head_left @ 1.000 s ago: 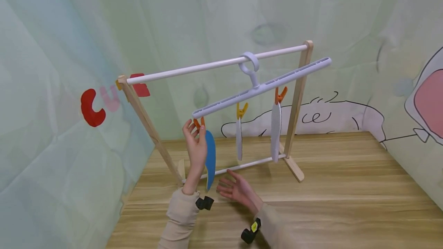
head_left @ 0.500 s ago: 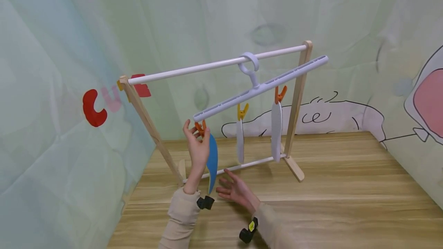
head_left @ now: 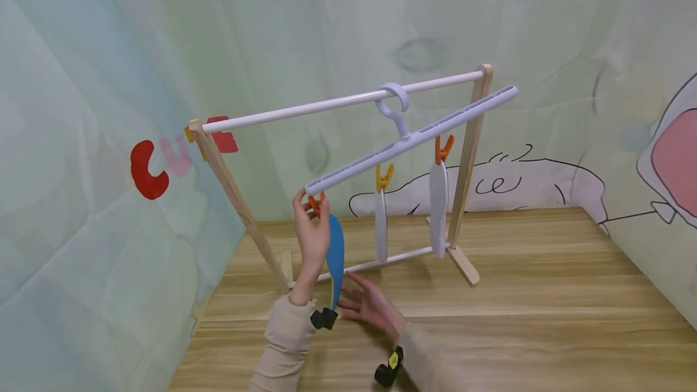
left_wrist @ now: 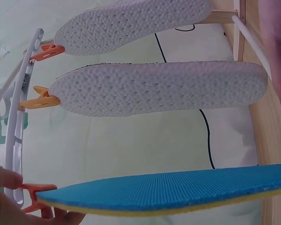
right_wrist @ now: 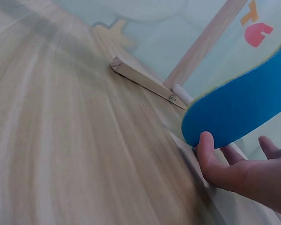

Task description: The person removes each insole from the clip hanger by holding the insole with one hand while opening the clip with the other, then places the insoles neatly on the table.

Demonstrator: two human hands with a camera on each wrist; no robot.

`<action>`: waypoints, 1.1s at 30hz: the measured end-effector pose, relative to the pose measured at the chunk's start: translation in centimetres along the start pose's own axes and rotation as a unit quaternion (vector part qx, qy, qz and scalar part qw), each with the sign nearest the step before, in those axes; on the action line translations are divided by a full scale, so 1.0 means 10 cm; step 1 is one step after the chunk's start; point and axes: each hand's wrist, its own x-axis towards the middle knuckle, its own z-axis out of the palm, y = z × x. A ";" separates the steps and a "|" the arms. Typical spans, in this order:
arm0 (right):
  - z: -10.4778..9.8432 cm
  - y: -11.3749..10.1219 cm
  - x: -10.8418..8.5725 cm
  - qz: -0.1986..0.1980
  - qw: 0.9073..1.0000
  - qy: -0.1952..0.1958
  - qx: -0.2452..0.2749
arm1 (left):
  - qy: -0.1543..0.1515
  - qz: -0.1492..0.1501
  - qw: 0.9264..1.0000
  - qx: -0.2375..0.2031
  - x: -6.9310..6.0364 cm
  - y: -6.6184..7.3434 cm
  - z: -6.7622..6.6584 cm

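A lilac hanger hooks over the white rail, its left end tilted down. At that end my left hand pinches an orange clip between thumb and fingers. From this clip hangs a blue insole with a yellow edge. My right hand is beside the insole's lower end, fingers loosely spread; in the right wrist view the thumb overlaps the blue face. Firm contact cannot be told. Two white dimpled insoles hang farther right, one from a yellow clip, one from an orange clip.
The drying rack has wooden legs, a white top rail and a white lower bar. It stands on a wood-grain table. A printed cloth surrounds the back and left side.
The hanger's left end has dipped, and my left hand and the blue insole are slightly lower. The white insoles have swung a little. My right hand has come close to the blue insole's lower end.
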 end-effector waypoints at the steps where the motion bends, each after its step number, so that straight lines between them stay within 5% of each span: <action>1: 0.01 0.00 -0.01 0.002 1.000 -0.004 -0.005 | 0.000 0.004 1.000 0.001 0.00 0.00 0.00; 33: -0.14 0.03 -0.14 -0.009 0.993 0.006 -0.115 | 0.019 0.043 0.997 0.064 0.07 -0.05 0.00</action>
